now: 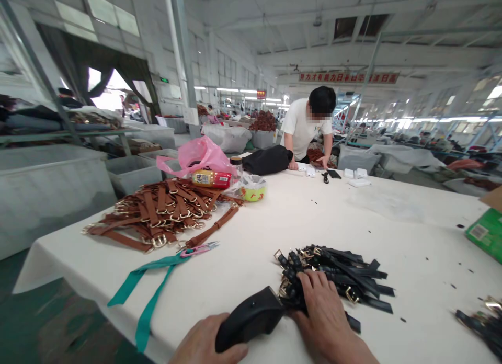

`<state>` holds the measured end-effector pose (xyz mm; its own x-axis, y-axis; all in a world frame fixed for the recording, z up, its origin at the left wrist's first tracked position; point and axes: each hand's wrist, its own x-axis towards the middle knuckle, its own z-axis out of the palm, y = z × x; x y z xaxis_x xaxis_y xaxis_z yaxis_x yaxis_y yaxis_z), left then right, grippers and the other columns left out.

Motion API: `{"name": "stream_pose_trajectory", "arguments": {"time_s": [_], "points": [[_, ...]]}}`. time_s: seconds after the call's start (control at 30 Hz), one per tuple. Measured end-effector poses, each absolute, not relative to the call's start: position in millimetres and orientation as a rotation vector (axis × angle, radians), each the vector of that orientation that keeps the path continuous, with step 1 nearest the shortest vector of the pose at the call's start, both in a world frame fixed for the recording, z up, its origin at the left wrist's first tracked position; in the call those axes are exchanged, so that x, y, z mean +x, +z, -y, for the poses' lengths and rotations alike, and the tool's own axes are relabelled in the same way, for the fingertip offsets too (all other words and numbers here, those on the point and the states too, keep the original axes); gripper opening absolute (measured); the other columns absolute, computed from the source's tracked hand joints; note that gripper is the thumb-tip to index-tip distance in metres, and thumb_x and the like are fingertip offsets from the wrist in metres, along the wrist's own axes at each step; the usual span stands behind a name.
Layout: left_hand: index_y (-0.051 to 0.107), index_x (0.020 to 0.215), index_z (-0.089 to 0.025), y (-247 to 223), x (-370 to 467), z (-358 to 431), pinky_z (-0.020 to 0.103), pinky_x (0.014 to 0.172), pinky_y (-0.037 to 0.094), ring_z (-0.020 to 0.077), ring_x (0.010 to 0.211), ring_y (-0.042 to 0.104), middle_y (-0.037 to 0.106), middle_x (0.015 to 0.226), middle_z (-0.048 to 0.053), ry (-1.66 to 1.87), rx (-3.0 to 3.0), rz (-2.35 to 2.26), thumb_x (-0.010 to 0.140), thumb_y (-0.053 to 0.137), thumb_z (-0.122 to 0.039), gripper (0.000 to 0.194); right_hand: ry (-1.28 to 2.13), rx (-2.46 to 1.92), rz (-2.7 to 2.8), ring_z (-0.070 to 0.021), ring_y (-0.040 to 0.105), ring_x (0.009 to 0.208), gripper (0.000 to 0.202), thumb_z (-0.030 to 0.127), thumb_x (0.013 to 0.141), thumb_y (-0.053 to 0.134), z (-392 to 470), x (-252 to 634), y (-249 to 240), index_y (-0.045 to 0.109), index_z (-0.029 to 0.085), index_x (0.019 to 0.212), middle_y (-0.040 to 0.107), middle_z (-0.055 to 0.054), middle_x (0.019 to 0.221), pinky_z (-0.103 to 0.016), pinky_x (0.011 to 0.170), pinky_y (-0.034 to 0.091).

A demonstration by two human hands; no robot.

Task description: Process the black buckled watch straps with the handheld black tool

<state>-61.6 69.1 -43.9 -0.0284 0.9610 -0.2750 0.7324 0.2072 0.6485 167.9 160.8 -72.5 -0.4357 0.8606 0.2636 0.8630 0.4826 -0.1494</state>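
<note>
My left hand [214,338] is wrapped around a black electric clipper [251,317], its narrow end pointing right and touching or nearly touching a bundle of black buckled straps [364,275]. My right hand [323,306] lies over the near left side of that bundle, fingers curled on a strap and thumb tucked low. Gold-coloured buckles show among the straps; what lies under my palm is hidden. Left of the clipper, small pink-handled thread snips [198,250] rest with a green ribbon [143,296] tied to them.
A heap of brown buckled straps [157,212] covers the table's left side, with a pink bag [204,155] and a bottle [212,179] behind. More black straps [482,322] and a green box [486,233] are at right. A person [309,123] leans on the far edge.
</note>
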Motion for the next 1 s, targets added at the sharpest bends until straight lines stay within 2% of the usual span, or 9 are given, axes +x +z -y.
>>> {"name": "stream_pose_trajectory", "arguments": {"time_s": [0.07, 0.13, 0.27, 0.37, 0.47, 0.6, 0.7, 0.9, 1.0], "points": [[0.06, 0.088, -0.019, -45.2, -61.5, -67.9, 0.02, 0.038, 0.038, 0.0142, 0.044, 0.057, 0.065, 0.068, 0.0, 0.451, 1.53, -1.761, 0.069, 0.047, -0.04, 0.031, 0.008, -1.458, 2.439, -0.0301, 0.041, 0.101, 0.048, 0.022, 0.065, 0.054, -159.4, 167.4, -73.5, 0.046, 0.024, 0.113, 0.052, -0.009, 0.112, -0.04, 0.083, 0.031], [0.059, 0.089, -0.019, -47.0, -61.5, -66.5, 0.019, 0.035, 0.036, 0.0133, 0.041, 0.057, 0.064, 0.066, 0.0, 0.491, 1.512, -1.732, 0.07, 0.047, -0.04, 0.031, 0.036, -1.428, 2.47, -0.0276, 0.041, 0.103, 0.047, 0.013, 0.066, 0.049, -155.9, 169.1, -69.8, 0.047, 0.024, 0.112, 0.052, -0.008, 0.112, -0.036, 0.084, 0.031], [0.059, 0.085, -0.017, -53.1, -62.5, -65.3, 0.019, 0.034, 0.035, 0.0126, 0.04, 0.055, 0.062, 0.059, -0.001, 0.566, 1.54, -1.713, 0.069, 0.048, -0.041, 0.031, 0.089, -1.405, 2.524, -0.025, 0.04, 0.103, 0.052, 0.006, 0.061, 0.044, -146.5, 176.5, -61.5, 0.048, 0.023, 0.11, 0.051, -0.006, 0.114, -0.035, 0.085, 0.029], [0.059, 0.084, -0.016, -58.4, -65.0, -66.2, 0.019, 0.035, 0.036, 0.0129, 0.039, 0.054, 0.06, 0.056, -0.001, 0.578, 1.543, -1.674, 0.068, 0.048, -0.043, 0.034, 0.093, -1.397, 2.524, -0.0254, 0.034, 0.11, 0.059, 0.008, 0.057, 0.045, -144.9, 177.9, -61.9, 0.043, 0.022, 0.115, 0.043, -0.005, 0.125, -0.037, 0.09, 0.024], [0.059, 0.085, -0.015, -61.2, -67.5, -67.2, 0.021, 0.037, 0.037, 0.0135, 0.04, 0.054, 0.06, 0.054, -0.001, 0.583, 1.53, -1.634, 0.068, 0.048, -0.047, 0.038, 0.087, -1.425, 2.498, -0.0273, 0.031, 0.112, 0.064, 0.016, 0.059, 0.049, -149.1, 171.0, -63.5, 0.037, 0.02, 0.121, 0.041, -0.007, 0.127, -0.04, 0.093, 0.019], [0.058, 0.087, -0.014, -60.2, -68.7, -67.5, 0.02, 0.036, 0.036, 0.013, 0.041, 0.053, 0.061, 0.058, 0.0, 0.601, 1.501, -1.632, 0.066, 0.048, -0.05, 0.042, 0.051, -1.459, 2.483, -0.0309, 0.029, 0.113, 0.053, 0.029, 0.06, 0.057, -157.0, 157.9, -60.5, 0.046, 0.021, 0.11, 0.047, -0.01, 0.119, -0.045, 0.095, 0.013], [0.058, 0.084, -0.014, -58.3, -68.5, -67.4, 0.02, 0.035, 0.036, 0.0129, 0.04, 0.052, 0.059, 0.056, 0.0, 0.603, 1.512, -1.632, 0.066, 0.049, -0.05, 0.041, 0.051, -1.419, 2.502, -0.0299, 0.031, 0.112, 0.04, 0.027, 0.06, 0.058, -161.3, 155.5, -58.2, 0.051, 0.021, 0.1, 0.05, -0.01, 0.111, -0.046, 0.096, 0.008], [0.056, 0.082, -0.014, -60.2, -68.0, -67.3, 0.02, 0.034, 0.035, 0.0138, 0.039, 0.053, 0.056, 0.05, -0.001, 0.621, 1.493, -1.637, 0.067, 0.05, -0.049, 0.038, 0.111, -1.303, 2.605, -0.0241, 0.04, 0.103, 0.033, 0.025, 0.06, 0.057, -166.4, 178.9, -54.1, 0.054, 0.023, 0.093, 0.054, -0.005, 0.104, -0.043, 0.098, 0.01], [0.055, 0.083, -0.014, -62.0, -67.5, -67.7, 0.02, 0.033, 0.035, 0.014, 0.038, 0.053, 0.053, 0.048, -0.003, 0.635, 1.468, -1.621, 0.066, 0.051, -0.046, 0.036, 0.14, -1.24, 2.667, -0.0233, 0.039, 0.108, 0.034, 0.019, 0.059, 0.055, -168.6, 200.5, -51.3, 0.057, 0.025, 0.092, 0.055, -0.002, 0.107, -0.044, 0.099, 0.007]]}}
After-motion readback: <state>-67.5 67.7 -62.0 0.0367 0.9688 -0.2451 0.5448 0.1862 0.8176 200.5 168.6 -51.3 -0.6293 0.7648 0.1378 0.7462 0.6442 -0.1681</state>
